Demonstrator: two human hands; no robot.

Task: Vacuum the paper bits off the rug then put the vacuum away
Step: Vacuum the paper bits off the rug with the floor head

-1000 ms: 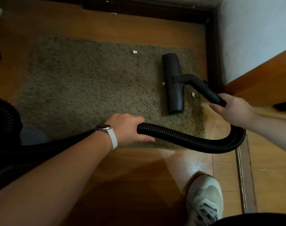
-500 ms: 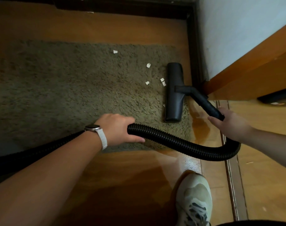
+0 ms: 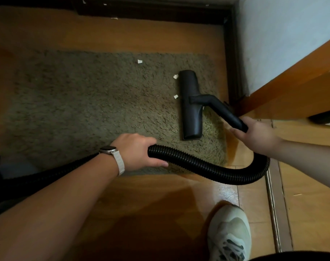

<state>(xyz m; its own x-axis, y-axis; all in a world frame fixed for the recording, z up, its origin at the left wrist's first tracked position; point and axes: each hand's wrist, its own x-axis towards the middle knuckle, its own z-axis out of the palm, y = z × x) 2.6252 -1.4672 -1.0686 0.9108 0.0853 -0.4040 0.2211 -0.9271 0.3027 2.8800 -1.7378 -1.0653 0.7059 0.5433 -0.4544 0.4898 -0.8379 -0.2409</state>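
A shaggy olive rug (image 3: 88, 110) lies on the wooden floor. The black vacuum floor head (image 3: 191, 105) rests flat on the rug's right part. Three white paper bits lie on the rug: one far out (image 3: 139, 61), and two (image 3: 175, 77) (image 3: 176, 96) just left of the head. My right hand (image 3: 256, 135) grips the black wand (image 3: 226, 112) behind the head. My left hand (image 3: 139, 151), a watch on its wrist, grips the ribbed black hose (image 3: 207, 166), which loops round to the wand.
A white wall (image 3: 283, 34) and a wooden panel (image 3: 301, 87) close off the right side. A dark skirting (image 3: 160, 14) runs along the far edge. My white shoe (image 3: 229, 234) stands on the floor at the bottom right. More white scraps (image 3: 114, 18) lie by the skirting.
The floor head has slid left across the rug, covering some paper bits that lay beside it half a second ago. Both hands keep their grips.
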